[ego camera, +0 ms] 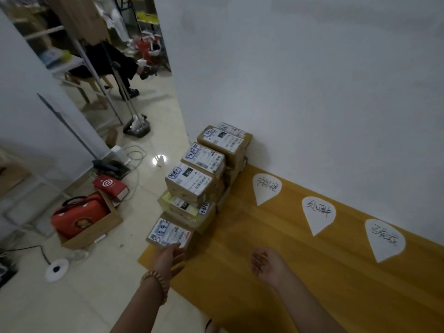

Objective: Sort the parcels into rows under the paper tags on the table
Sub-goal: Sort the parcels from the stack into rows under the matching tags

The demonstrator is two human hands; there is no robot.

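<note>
Nearest parcel (168,233) sits at the table's (288,272) left end, in front of the stacked parcels (206,162). The left hand (169,258) is right at its near edge, fingers straight, gripping nothing; contact unclear. The right hand (266,264) hovers palm-up over bare wood, loosely curled, empty, well short of the paper tags (318,213).

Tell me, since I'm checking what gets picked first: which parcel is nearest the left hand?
The lowest, frontmost parcel, red-edged label; the left hand is at its front edge. Others sit higher, farther back.
</note>
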